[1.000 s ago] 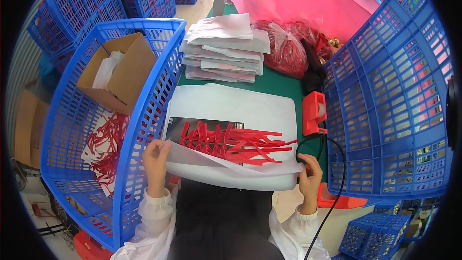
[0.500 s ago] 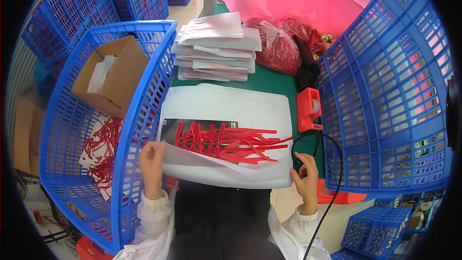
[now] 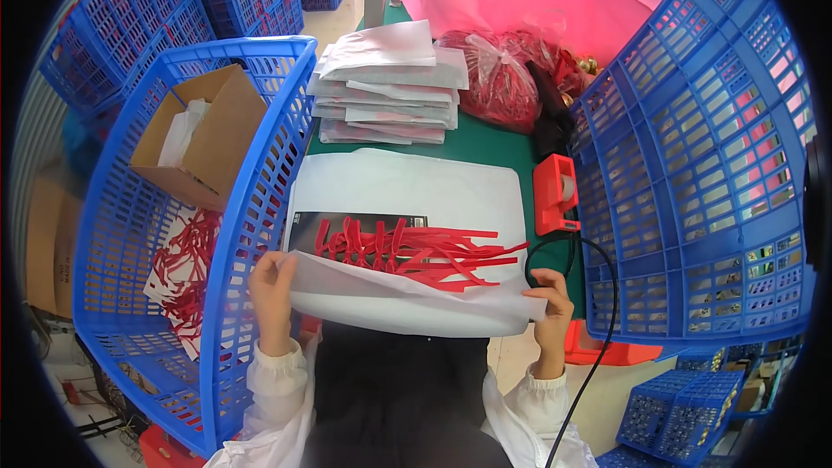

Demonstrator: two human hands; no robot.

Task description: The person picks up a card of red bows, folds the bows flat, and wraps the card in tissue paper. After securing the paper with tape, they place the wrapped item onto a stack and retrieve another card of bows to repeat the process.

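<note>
2 bare hands hold the near edge of a thin white sheet [image 3: 381, 280]: the left hand [image 3: 272, 292] pinches its left corner, grip narrow; the right hand [image 3: 551, 303] pinches its right corner, grip narrow. The sheet partly overlaps red ribbons [image 3: 416, 251] on a dark card [image 3: 305, 230]. Behind, a white packet stack [image 3: 390, 91] sits on the green counter [image 3: 498, 152].

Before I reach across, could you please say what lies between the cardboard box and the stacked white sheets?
In the head view, the blue basket's wall stands between the cardboard box and the stacked sheets.
</note>
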